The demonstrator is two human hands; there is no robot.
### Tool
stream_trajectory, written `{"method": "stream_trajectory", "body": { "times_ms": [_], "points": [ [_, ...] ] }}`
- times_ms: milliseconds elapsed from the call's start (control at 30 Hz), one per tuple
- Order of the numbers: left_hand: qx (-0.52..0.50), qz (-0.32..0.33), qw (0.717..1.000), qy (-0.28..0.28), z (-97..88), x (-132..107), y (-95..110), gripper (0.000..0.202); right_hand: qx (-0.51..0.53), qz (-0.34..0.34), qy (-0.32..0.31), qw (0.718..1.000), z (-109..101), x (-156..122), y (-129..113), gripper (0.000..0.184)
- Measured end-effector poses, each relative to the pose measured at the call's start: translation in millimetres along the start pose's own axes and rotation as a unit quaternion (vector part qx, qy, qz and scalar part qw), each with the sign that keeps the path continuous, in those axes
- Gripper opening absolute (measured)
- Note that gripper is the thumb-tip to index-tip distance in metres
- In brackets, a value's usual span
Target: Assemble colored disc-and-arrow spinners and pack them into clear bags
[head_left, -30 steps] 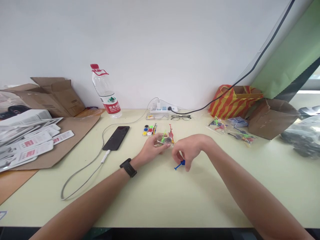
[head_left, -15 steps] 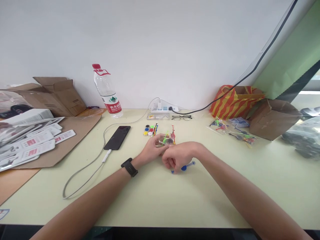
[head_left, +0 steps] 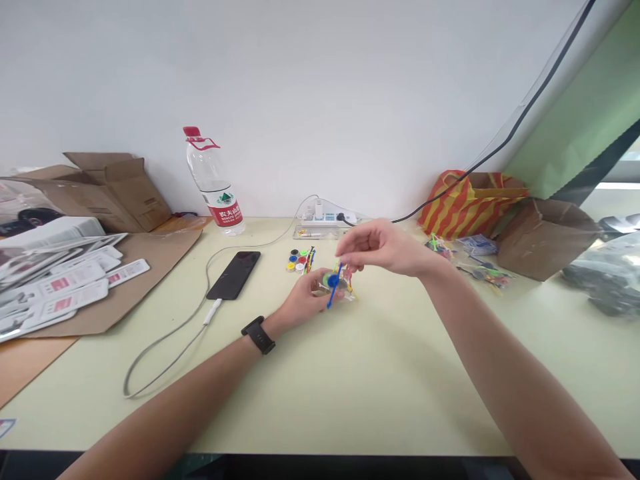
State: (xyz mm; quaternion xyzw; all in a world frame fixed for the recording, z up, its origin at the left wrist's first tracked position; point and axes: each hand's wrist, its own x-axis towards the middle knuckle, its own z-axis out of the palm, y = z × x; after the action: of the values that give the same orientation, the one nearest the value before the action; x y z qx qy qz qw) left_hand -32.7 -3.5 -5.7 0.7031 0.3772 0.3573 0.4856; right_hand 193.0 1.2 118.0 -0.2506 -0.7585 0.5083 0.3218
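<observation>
Near the middle of the table, my left hand (head_left: 304, 295) is closed on a small clear plastic bag (head_left: 347, 293) with green, red and yellow plastic pieces inside. My right hand (head_left: 384, 249) pinches the upper tip of a blue plastic stick piece with a round disc at its middle (head_left: 334, 281). This piece hangs tilted in front of the bag, its lower end close to my left thumb. Just beyond my left hand lie several small coloured discs (head_left: 299, 260) and a bundle of thin coloured sticks (head_left: 311, 257).
Left of my hands are a black phone (head_left: 233, 275) on a charging cable, a large water bottle (head_left: 223, 200) and cardboard with white packages (head_left: 60, 287). A power strip (head_left: 327, 218) stands by the wall. Bagged plastic pieces (head_left: 484, 272) and a brown paper bag (head_left: 547, 239) are at right.
My right hand has picked the blue piece up from the table and carried it up and away from me to the bag's opening side. My left hand stays nearly in place.
</observation>
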Motion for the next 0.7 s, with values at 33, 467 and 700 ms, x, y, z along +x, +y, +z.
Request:
{"method": "stream_trajectory", "body": {
  "times_ms": [33, 467, 700],
  "points": [
    [0.006, -0.005, 1.0, 0.003, 0.4, -0.7, 1.5, 0.048, 0.002, -0.013, 0.041, 0.999, -2.7, -1.1, -1.7, 0.026],
    [0.055, 0.036, 0.998, -0.007, 4.1, -4.3, 14.0, 0.046, -0.076, -0.12, 0.284, 0.948, -18.1, -8.8, -13.5, 0.026],
    [0.07, 0.044, 0.997, 0.0, 5.7, -5.9, 14.4, 0.043, -0.118, -0.128, 0.28, 0.944, -16.3, -11.6, -17.7, 0.028]
  ]
}}
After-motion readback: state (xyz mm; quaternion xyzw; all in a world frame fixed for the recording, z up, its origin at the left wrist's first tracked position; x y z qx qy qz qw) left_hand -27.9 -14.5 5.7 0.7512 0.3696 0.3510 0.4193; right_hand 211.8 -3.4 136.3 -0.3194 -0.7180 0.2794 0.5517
